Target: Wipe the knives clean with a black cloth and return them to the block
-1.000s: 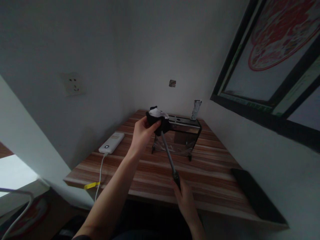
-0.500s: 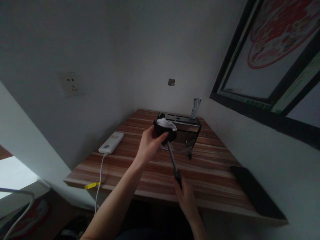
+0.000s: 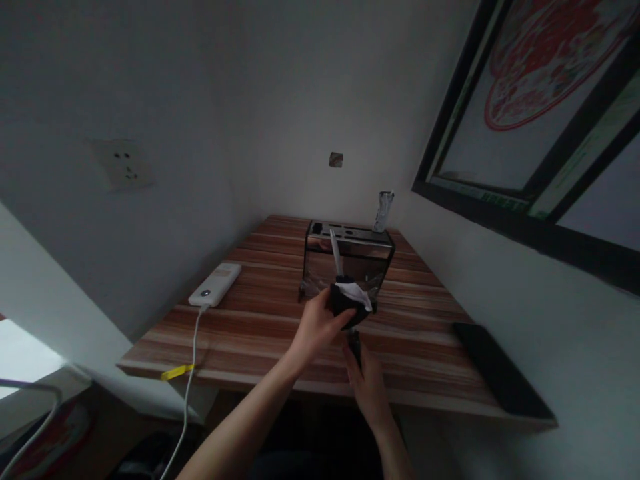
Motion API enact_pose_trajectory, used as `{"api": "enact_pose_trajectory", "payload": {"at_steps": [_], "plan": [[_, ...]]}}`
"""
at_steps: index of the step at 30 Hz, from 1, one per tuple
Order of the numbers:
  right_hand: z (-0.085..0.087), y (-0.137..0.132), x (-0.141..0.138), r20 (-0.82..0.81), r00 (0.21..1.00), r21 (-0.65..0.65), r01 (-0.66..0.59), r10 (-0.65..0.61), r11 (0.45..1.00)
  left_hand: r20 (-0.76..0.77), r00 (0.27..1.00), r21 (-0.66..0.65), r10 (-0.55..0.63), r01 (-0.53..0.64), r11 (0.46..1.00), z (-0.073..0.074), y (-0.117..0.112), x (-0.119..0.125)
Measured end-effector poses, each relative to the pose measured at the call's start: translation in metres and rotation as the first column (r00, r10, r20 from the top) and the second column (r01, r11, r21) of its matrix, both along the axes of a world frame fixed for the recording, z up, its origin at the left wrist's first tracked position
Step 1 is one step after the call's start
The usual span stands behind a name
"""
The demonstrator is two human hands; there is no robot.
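My left hand (image 3: 316, 327) is closed around a dark cloth with a white patch (image 3: 351, 301), wrapped about a thin metal rod (image 3: 335, 253). The cloth sits low on the rod, just above its dark handle (image 3: 355, 347). That handle is gripped in my right hand (image 3: 369, 387), which is held over the near edge of the wooden table (image 3: 260, 320). The rod's pale upper part sticks up bare above the cloth, in front of a clear rack with a slotted metal top (image 3: 350, 235).
A white power bank (image 3: 215, 285) lies at the table's left with a white cable (image 3: 186, 393) hanging off the front edge. A black flat slab (image 3: 500, 380) lies at the right edge. A small silvery tube (image 3: 383, 211) stands behind the rack. A framed picture (image 3: 530, 133) hangs on the right wall.
My left hand has slid the cloth down the rod from its tip to near the handle, baring the rod's upper part. The right hand has stayed on the handle.
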State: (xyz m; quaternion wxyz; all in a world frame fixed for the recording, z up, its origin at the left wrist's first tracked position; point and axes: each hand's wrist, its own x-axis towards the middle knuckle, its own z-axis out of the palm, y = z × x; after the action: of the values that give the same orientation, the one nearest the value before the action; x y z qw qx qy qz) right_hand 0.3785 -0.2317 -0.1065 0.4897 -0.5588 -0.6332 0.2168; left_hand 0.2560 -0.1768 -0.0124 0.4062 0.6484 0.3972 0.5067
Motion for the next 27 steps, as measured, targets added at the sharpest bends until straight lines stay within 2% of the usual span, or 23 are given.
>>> {"api": "enact_pose_trajectory", "payload": {"at_steps": [3, 6, 10, 16, 21, 27], "plan": [[0.000, 0.001, 0.001, -0.006, 1.000, -0.009, -0.002, 0.002, 1.000, -0.070, 0.998, 0.027, -0.003, 0.005, 1.000, -0.016, -0.005, 0.005], [0.002, 0.001, 0.002, 0.013, 1.000, -0.011, -0.025, 0.025, 1.000, -0.026, 0.999, 0.029, -0.027, 0.028, 0.999, -0.028, -0.007, 0.004], [0.004, 0.002, 0.001, 0.038, 0.996, 0.001, -0.079, 0.079, 0.997, 0.033, 0.998, -0.005, -0.047, 0.047, 0.999, -0.035, -0.005, -0.001], [0.005, 0.002, 0.000, 0.048, 0.993, -0.010, -0.107, 0.108, 0.994, 0.150, 0.989, -0.041, 0.007, -0.001, 0.999, -0.038, -0.006, -0.001], [0.008, 0.001, -0.002, 0.075, 0.994, -0.016, -0.082, 0.083, 0.997, 0.284, 0.957, -0.110, 0.062, -0.031, 0.993, -0.035, -0.011, 0.001], [0.006, 0.000, -0.003, 0.116, 0.989, -0.015, -0.088, 0.089, 0.996, 0.307, 0.949, -0.104, 0.078, -0.049, 0.993, -0.030, -0.005, -0.010]]}}
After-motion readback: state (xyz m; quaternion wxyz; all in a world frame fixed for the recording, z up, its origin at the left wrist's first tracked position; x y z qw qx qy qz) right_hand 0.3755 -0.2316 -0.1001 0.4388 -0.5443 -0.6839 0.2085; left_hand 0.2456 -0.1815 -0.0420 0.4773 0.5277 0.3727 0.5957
